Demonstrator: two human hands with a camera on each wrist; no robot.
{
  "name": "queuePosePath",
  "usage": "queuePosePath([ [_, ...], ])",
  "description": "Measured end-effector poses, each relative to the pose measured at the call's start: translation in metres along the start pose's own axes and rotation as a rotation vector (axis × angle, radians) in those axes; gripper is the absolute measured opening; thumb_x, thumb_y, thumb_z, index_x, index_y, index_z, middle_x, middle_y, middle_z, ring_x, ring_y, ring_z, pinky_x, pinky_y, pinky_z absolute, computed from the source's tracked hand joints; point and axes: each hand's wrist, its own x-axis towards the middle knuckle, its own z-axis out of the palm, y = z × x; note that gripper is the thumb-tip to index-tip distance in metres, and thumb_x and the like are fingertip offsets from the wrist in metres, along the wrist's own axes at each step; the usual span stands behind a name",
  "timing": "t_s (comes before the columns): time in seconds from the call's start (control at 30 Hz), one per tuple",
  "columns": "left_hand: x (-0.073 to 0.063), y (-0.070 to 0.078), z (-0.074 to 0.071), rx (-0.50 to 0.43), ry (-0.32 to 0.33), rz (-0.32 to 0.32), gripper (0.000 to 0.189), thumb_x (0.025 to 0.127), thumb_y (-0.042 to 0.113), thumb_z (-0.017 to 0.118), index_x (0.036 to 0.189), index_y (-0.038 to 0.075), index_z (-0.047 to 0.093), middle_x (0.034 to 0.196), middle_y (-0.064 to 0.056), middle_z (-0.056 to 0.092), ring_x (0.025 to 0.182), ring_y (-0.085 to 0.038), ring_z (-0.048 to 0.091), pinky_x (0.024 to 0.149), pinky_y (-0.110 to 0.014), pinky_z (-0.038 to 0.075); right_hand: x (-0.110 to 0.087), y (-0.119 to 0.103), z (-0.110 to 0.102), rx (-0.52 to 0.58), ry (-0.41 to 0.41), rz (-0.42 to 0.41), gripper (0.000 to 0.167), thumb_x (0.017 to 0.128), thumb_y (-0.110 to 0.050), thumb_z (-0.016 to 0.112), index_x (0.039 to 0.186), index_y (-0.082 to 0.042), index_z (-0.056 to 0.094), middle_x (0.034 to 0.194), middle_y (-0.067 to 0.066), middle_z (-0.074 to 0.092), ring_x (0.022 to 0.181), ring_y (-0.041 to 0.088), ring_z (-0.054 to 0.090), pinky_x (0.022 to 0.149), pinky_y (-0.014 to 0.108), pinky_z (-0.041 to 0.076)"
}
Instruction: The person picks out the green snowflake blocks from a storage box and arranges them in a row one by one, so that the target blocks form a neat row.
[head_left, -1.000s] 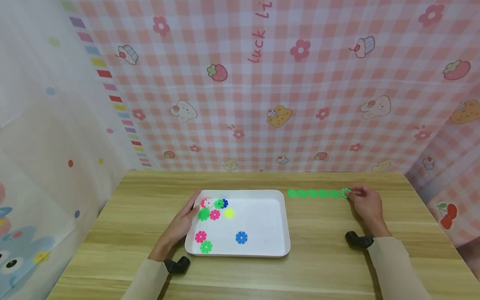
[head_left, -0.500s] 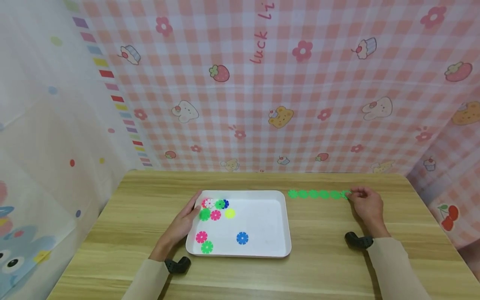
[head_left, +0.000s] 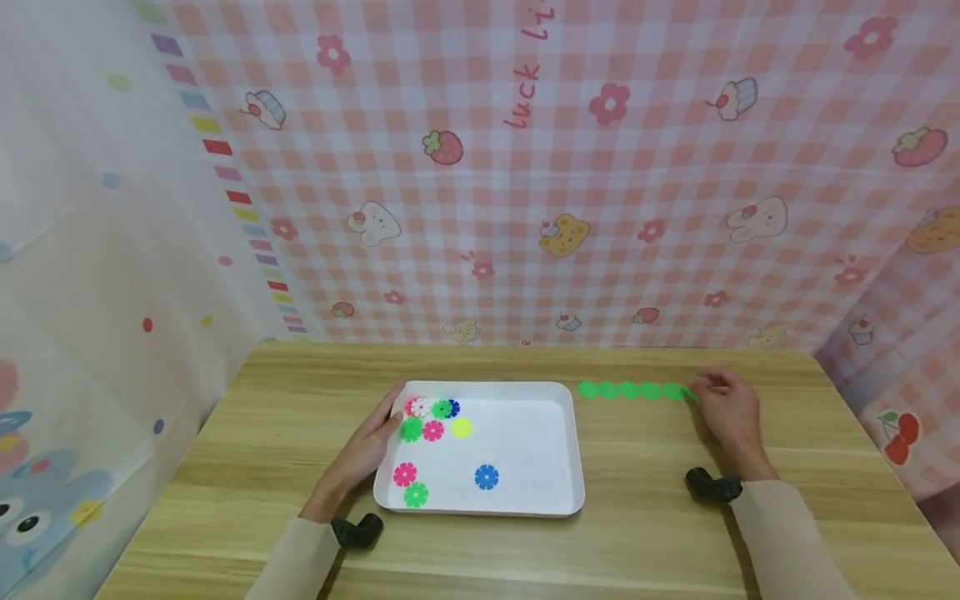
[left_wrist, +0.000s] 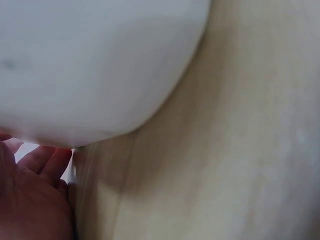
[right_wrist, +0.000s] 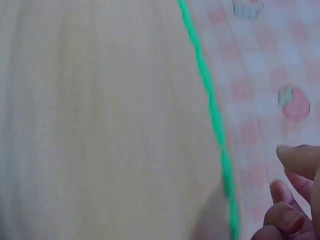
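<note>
1. Two hands show in the head view: the left hand (head_left: 365, 446) grips the tray (head_left: 528, 450) by its left side, thumb on the rim, and the right hand (head_left: 729, 410) is at the right end of the green row (head_left: 628, 390). That row of discs lies on the table (head_left: 637, 542), right of the tray and near the cloth (head_left: 487, 183). Only here do the loose discs (head_left: 432, 431) in the tray appear, most along its left part, with the blue disc (head_left: 487, 477) lying apart.
2. From the left wrist, the tray's outer wall and rounded corner fill the upper left; this view adds the left fingers (left_wrist: 37, 162) reaching its edge from outside.
3. From the right wrist, the row is a thin strip, almost edge-on, leaving the frame at the bottom. Bent right fingers (right_wrist: 297, 157) show beside it; whether they pinch the end disc, I cannot tell.
</note>
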Motion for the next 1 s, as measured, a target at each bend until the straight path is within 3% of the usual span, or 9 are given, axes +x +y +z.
queuePosePath([
  [0.23, 0.002, -0.001, 0.000, 0.014, 0.003, 0.003, 0.053, 0.109, 0.021, 0.030, 0.160, 0.027, 0.016, 0.167, 0.001, 0.009, 0.154, -0.021, 0.000, 0.124, -0.048, 0.000, -0.005, -0.047, 0.023, 0.095, -0.188, -0.142, 0.029, 0.100, -0.019, 0.059, 0.118, 0.003, 0.064, 0.101, 0.010, 0.063, 0.074, 0.002, 0.054, 0.062, 0.017, 0.048],
  [0.43, 0.001, -0.001, -0.001, 0.011, 0.005, -0.009, 0.053, 0.109, 0.021, 0.029, 0.160, 0.028, 0.015, 0.167, 0.003, 0.008, 0.153, -0.018, 0.000, 0.124, -0.047, 0.001, -0.009, -0.085, 0.048, 0.189, -0.350, -0.255, 0.021, 0.097, -0.012, 0.064, 0.108, 0.005, 0.067, 0.097, 0.012, 0.064, 0.084, 0.002, 0.057, 0.072, 0.015, 0.050],
  [0.6, 0.000, -0.001, 0.000, 0.012, -0.005, 0.005, 0.053, 0.109, 0.021, 0.029, 0.160, 0.025, 0.014, 0.167, 0.000, 0.007, 0.154, -0.021, -0.001, 0.124, -0.049, 0.000, -0.020, -0.116, 0.075, 0.232, -0.537, -0.223, 0.023, 0.097, -0.018, 0.065, 0.109, 0.001, 0.067, 0.106, 0.016, 0.068, 0.096, 0.020, 0.063, 0.082, 0.031, 0.052],
  [0.7, 0.000, 0.000, 0.000, 0.009, -0.008, 0.009, 0.053, 0.109, 0.021, 0.030, 0.160, 0.025, 0.014, 0.167, -0.001, 0.007, 0.154, -0.021, -0.001, 0.124, -0.049, 0.000, -0.030, -0.134, 0.093, 0.246, -0.633, -0.155, 0.022, 0.096, -0.018, 0.066, 0.110, 0.000, 0.066, 0.098, 0.013, 0.066, 0.078, 0.021, 0.059, 0.066, 0.029, 0.049],
  [0.77, 0.000, 0.001, 0.000, 0.005, -0.008, 0.008, 0.053, 0.109, 0.021, 0.030, 0.160, 0.025, 0.015, 0.167, -0.001, 0.008, 0.154, -0.021, -0.001, 0.124, -0.049, 0.000, -0.037, -0.144, 0.106, 0.258, -0.680, -0.120, 0.020, 0.095, -0.018, 0.067, 0.108, -0.003, 0.068, 0.092, 0.009, 0.064, 0.066, 0.014, 0.050, 0.056, 0.025, 0.042],
  [0.83, 0.000, 0.001, 0.001, 0.001, -0.010, 0.010, 0.053, 0.109, 0.022, 0.030, 0.160, 0.026, 0.015, 0.167, -0.001, 0.008, 0.154, -0.021, 0.000, 0.124, -0.048, 0.000, -0.046, -0.154, 0.120, 0.236, -0.730, -0.099, 0.016, 0.095, -0.017, 0.067, 0.106, -0.006, 0.069, 0.090, 0.007, 0.062, 0.062, 0.015, 0.045, 0.051, 0.023, 0.038],
  [1.0, 0.001, -0.001, -0.001, 0.006, -0.010, 0.012, 0.053, 0.109, 0.021, 0.029, 0.160, 0.026, 0.015, 0.167, 0.000, 0.008, 0.154, -0.021, -0.001, 0.124, -0.049, 0.000, -0.064, -0.165, 0.157, 0.143, -0.812, -0.139, 0.006, 0.095, -0.017, 0.067, 0.099, -0.015, 0.072, 0.093, 0.001, 0.065, 0.080, 0.020, 0.054, 0.062, 0.025, 0.046],
])
